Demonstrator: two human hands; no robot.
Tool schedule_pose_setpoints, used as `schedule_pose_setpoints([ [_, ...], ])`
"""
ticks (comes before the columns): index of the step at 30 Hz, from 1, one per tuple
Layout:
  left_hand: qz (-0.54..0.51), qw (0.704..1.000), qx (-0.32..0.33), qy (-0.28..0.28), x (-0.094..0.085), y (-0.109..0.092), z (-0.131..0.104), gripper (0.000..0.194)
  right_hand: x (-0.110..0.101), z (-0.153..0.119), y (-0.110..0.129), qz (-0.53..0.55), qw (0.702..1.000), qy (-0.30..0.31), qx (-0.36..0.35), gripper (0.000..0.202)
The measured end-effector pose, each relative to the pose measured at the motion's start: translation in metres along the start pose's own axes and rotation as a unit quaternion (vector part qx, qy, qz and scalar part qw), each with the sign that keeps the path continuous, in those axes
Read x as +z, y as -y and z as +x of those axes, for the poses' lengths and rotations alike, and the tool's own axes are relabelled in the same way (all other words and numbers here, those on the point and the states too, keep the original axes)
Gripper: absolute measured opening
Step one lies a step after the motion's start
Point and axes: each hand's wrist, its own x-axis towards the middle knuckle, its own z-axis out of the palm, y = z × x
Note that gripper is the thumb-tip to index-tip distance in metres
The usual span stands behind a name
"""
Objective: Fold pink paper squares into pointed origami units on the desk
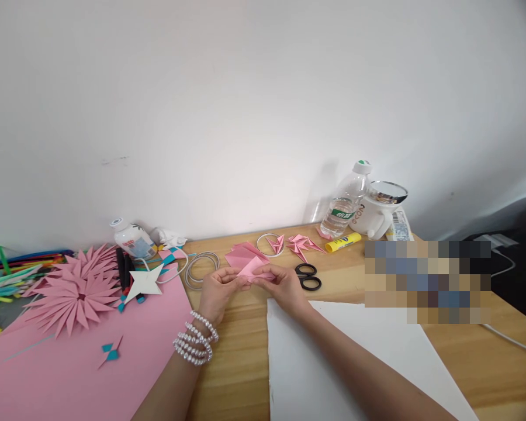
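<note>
White sheet edge, held paper apart.

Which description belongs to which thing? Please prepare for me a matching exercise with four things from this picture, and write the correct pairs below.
Column one:
1. glue stick
2. folded paper
3. scissors
4. four-pointed star

Column two:
A. black handles
B. white
C. yellow
D. held in the left hand and the right hand

Right pairs: 1-C, 2-D, 3-A, 4-B.
</note>
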Motion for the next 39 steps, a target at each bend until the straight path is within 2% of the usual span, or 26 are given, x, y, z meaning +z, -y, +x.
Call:
schedule_pose_setpoints([
  [11, 0.032, 0.999, 0.026, 0.022, 0.005, 0.0, -0.004, 0.026, 0.001, 0.002, 0.001, 0.01, 0.999, 0.04, 0.01, 0.016],
  [19, 0.041, 0.998, 0.028, 0.026, 0.01, 0.002, -0.007, 0.023, 0.002, 0.0, 0.006, -0.036, 0.999, 0.018, 0.012, 0.013],
  [26, 0.015, 1.0, 0.006, 0.001, 0.008, 0.003, -0.005, 0.026, 0.002, 0.001, 0.006, -0.044, 0.998, 0.034, 0.043, 0.019],
  [34, 0.012, 0.999, 0.028, -0.013, -0.002, 0.005, 0.003, 0.025, 0.001, 0.005, 0.0, 0.056, 0.995, 0.068, 0.049, 0.029],
  [39, 0.036, 0.998, 0.04, -0.008, -0.005, 0.003, 0.004, 0.022, 0.001, 0.006, -0.004, 0.117, 0.99, 0.07, 0.03, 0.024],
])
